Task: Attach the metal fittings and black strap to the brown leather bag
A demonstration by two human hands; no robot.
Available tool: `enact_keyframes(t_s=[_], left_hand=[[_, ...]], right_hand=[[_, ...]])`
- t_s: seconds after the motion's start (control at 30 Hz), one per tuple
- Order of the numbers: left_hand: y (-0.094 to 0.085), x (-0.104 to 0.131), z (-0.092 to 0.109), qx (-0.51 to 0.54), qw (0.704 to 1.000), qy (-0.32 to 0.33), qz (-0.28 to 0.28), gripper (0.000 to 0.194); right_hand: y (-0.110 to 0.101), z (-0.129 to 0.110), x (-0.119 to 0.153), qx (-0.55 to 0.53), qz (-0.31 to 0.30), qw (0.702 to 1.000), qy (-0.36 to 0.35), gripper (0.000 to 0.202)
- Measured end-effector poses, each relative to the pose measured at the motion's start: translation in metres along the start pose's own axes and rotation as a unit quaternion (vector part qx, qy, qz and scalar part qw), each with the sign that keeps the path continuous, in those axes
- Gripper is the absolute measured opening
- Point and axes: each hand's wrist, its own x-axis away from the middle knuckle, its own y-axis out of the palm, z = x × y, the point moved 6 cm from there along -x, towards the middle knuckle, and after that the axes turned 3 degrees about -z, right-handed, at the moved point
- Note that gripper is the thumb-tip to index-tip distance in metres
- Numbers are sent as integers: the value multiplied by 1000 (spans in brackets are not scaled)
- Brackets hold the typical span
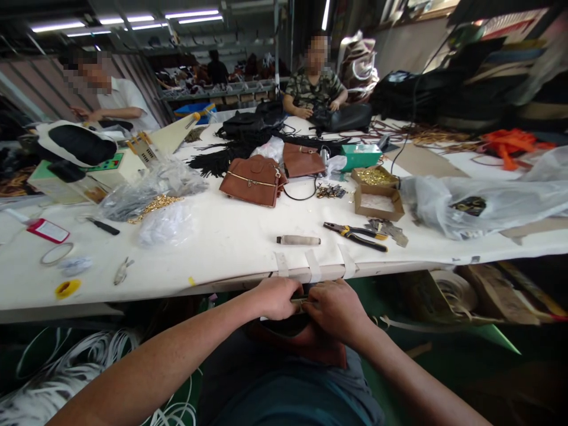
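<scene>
On my lap, below the table's front edge, lies a brown leather bag (331,350) with a dark opening. My left hand (277,297) is closed on its upper edge, fingertips curled inward. Close beside it, my right hand (338,309) pinches the same edge, thumb toward the left hand. Between the fingers shows a narrow, pale metallic-looking strip; the fingers hide most of it. On the table just ahead are a tape-wrapped rod (299,240) and black-and-yellow pliers (357,235). Farther back stand a brown handbag (251,182) with a zip and a second brown bag (304,161).
Tape strips (313,265) hang over the table edge. Small cardboard boxes (379,202), one with gold hardware, and a plastic bag (483,201) lie to the right. A machine (89,171) stands left. Two people work across the table. White cord coils (75,378) lie at lower left.
</scene>
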Motion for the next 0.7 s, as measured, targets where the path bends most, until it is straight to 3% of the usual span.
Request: enact_keyframes(t_s=[0.2, 0.43, 0.57, 0.7], left_hand=[[5, -7, -3, -20, 1000, -1, 8, 55], [0, -2, 10, -73, 997, -6, -9, 58], [3, 0, 14, -31, 999, 1, -15, 52], [9, 1, 13, 6, 1000, -6, -2, 40]], right_hand=[[-4, 1, 8, -3, -14, 1000, 10, 31], [-7, 3, 15, 0, -21, 1000, -3, 33], [-4, -1, 16, -5, -30, 1000, -7, 32], [-2, -6, 18, -14, -9, 998, -60, 30]])
